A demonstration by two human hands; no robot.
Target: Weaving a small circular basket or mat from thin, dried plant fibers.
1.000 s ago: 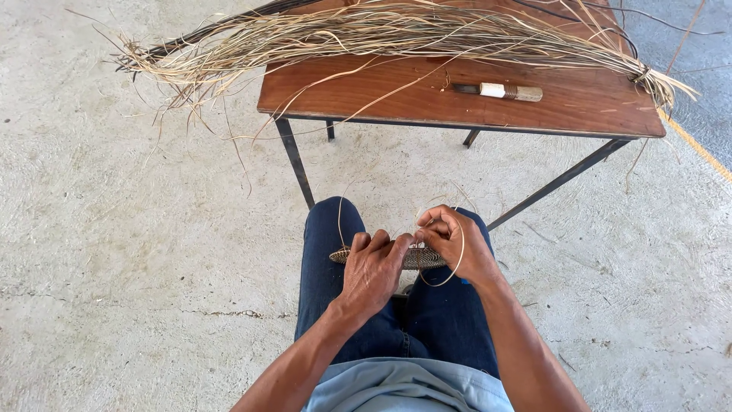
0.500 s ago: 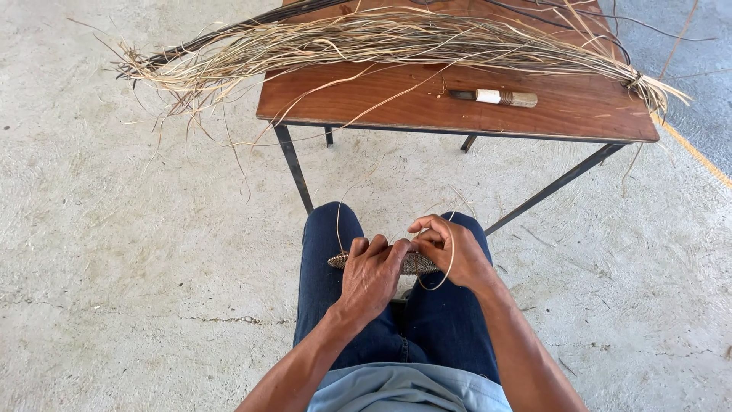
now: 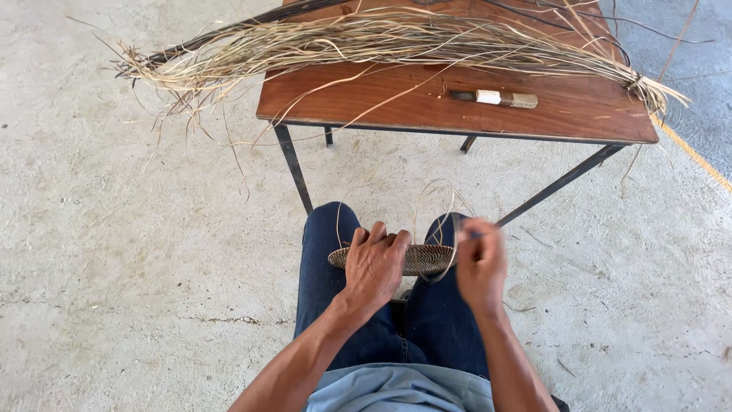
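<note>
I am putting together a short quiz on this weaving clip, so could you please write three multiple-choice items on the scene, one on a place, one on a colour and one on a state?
1. Where does the small tool with the white band lie?
A. on the wooden table
B. on the concrete floor
C. on the person's lap

2. What colour are the trousers?
A. white
B. dark blue
C. red

3. How does the left hand stand to the flat woven piece?
A. lifted well away from it
B. resting on the table
C. pressed on it, fingers over its edge

Answers:
1 A, it lies on the tabletop beside the bundle of dry fibres.
2 B, both knees show dark blue cloth.
3 C, it holds the piece on the knees while the right hand pinches a thin strand at its end.
</note>
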